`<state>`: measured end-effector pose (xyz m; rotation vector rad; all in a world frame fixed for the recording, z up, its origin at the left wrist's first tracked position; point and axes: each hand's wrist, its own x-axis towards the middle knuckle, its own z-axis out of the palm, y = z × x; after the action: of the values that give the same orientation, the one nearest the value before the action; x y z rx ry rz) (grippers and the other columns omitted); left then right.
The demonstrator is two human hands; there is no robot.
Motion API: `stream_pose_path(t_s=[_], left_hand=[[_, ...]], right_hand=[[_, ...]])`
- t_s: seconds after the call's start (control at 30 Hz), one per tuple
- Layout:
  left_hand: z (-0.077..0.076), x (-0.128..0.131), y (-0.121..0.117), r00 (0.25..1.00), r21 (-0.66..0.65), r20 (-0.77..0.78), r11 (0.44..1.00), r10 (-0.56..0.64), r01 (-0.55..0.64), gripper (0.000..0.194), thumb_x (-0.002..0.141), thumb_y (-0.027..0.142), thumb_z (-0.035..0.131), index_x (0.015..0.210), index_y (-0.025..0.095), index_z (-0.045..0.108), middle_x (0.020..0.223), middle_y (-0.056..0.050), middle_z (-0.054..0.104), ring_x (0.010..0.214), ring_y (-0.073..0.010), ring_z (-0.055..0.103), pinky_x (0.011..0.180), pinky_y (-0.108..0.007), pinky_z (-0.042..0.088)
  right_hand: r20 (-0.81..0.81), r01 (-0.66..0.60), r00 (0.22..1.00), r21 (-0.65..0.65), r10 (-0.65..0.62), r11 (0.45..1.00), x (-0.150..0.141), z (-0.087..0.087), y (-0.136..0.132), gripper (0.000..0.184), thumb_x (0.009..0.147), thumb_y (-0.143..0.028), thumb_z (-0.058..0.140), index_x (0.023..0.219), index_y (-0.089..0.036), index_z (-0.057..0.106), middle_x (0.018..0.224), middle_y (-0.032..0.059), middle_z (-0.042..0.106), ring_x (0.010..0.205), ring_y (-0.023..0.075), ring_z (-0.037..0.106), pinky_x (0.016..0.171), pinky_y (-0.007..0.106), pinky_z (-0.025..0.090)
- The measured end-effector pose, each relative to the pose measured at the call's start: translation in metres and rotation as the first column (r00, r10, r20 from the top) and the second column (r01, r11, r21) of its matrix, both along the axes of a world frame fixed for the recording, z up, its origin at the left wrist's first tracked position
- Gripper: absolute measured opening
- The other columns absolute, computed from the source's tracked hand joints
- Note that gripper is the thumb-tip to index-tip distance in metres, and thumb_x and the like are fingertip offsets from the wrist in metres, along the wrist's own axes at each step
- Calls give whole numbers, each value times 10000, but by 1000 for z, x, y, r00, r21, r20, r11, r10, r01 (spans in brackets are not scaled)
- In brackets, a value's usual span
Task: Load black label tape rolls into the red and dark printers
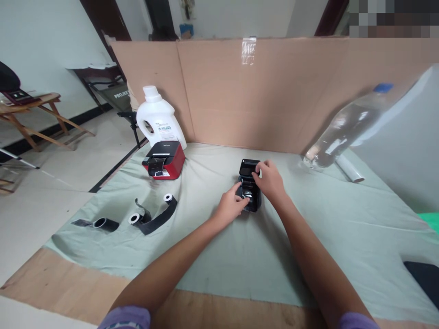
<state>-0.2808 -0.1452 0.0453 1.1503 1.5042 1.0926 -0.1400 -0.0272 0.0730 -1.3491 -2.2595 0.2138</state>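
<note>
A small black device (pixel 251 199), which looks like a portable printer, lies on the cloth with its lid (pixel 249 167) raised at the far end. My left hand (pixel 230 202) grips the device's left side, its thumb reaching over the inner compartment. At the lid's right edge, the fingers of my right hand (pixel 269 179) pinch the rim. Something shiny shows inside the compartment, too small to make out. Off to the left stands a red and black printer (pixel 174 160) with dark film hanging from its front.
Black ribbon rolls (pixel 158 218) and a dark tube (pixel 107 224) lie on the left of the green cloth (pixel 212 265). A white jug (pixel 157 114) stands behind the red printer. A clear bottle (pixel 346 128) leans at the right beside a white roll (pixel 350 169). Cardboard (pixel 240 100) walls the back.
</note>
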Motion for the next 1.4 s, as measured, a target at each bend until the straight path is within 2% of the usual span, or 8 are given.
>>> stream_pose_path(t_s=[0.17, 0.3, 0.47, 0.63, 0.87, 1.03, 1.23, 1.4], left_hand=[[-6, 2, -5, 999, 48, 29, 998, -29, 28, 788, 844, 309, 690, 1558, 172, 384, 636, 61, 643, 444, -92, 513, 524, -221, 433], [-15, 4, -6, 993, 84, 113, 996, -29, 19, 771, 852, 314, 677, 1552, 167, 389, 624, 81, 590, 477, -88, 524, 545, -214, 457], [-17, 10, -12, 988, 76, 152, 996, 27, -39, 802, 851, 361, 685, 1555, 165, 354, 644, 77, 599, 480, -98, 536, 552, -227, 467], [-10, 10, -16, 996, 73, 22, 993, 88, -90, 830, 860, 375, 676, 1585, 196, 313, 598, 79, 594, 499, -121, 533, 598, -243, 458], [-7, -11, -4, 845, 127, -529, 992, 80, -15, 440, 950, 484, 546, 1324, 305, 693, 592, -10, 605, 648, -210, 598, 714, -291, 425], [-14, -12, -4, 849, 159, -515, 986, 118, -41, 446, 933, 514, 572, 1317, 324, 693, 743, -53, 700, 772, -258, 662, 816, -323, 451], [-22, -23, 5, 897, 160, -431, 987, 99, -32, 530, 1001, 521, 423, 1431, 264, 595, 969, -109, 763, 905, -270, 698, 893, -362, 487], [-22, -15, 24, 941, 132, -333, 991, 51, -7, 585, 968, 550, 492, 1419, 194, 601, 1104, -128, 753, 1060, -273, 678, 968, -376, 480]], right_hand=[[-200, -91, 976, -10, 88, 996, 1, -10, 16, 425, 938, -251, 507, 1358, -189, 519, 1316, 150, 561, 1109, 274, 577, 966, 421, 475], [-258, -212, 949, -93, 182, 973, 11, -4, 17, 275, 894, -220, 553, 1162, -189, 608, 1137, 95, 589, 853, 195, 605, 845, 355, 503], [-68, -369, 929, -268, 365, 890, 24, 14, -1, 176, 834, -157, 608, 998, -210, 644, 1046, 50, 556, 813, 165, 587, 795, 306, 475], [-23, -183, 982, -354, 187, 917, 27, 8, -1, 276, 838, -224, 667, 1113, -211, 650, 1073, 68, 585, 761, 150, 574, 743, 294, 480], [-164, -151, 984, -563, 69, 812, 32, -19, 16, 450, 837, -373, 736, 1239, -195, 638, 929, 70, 719, 724, 169, 642, 676, 273, 511], [-212, -142, 977, -628, 7, 765, 33, -23, 7, 527, 868, -422, 684, 1320, -165, 600, 1016, 105, 736, 737, 174, 658, 710, 295, 532], [-205, -165, 975, -426, 83, 889, 48, -38, -25, 496, 960, -297, 425, 1433, -202, 541, 1360, 124, 646, 1234, 270, 583, 1074, 443, 422], [-15, -202, 978, -268, 206, 942, 55, -54, -63, 955, 771, -389, 715, 1586, -147, 280, 1501, 220, 494, 1369, 387, 426, 1103, 543, 328]])
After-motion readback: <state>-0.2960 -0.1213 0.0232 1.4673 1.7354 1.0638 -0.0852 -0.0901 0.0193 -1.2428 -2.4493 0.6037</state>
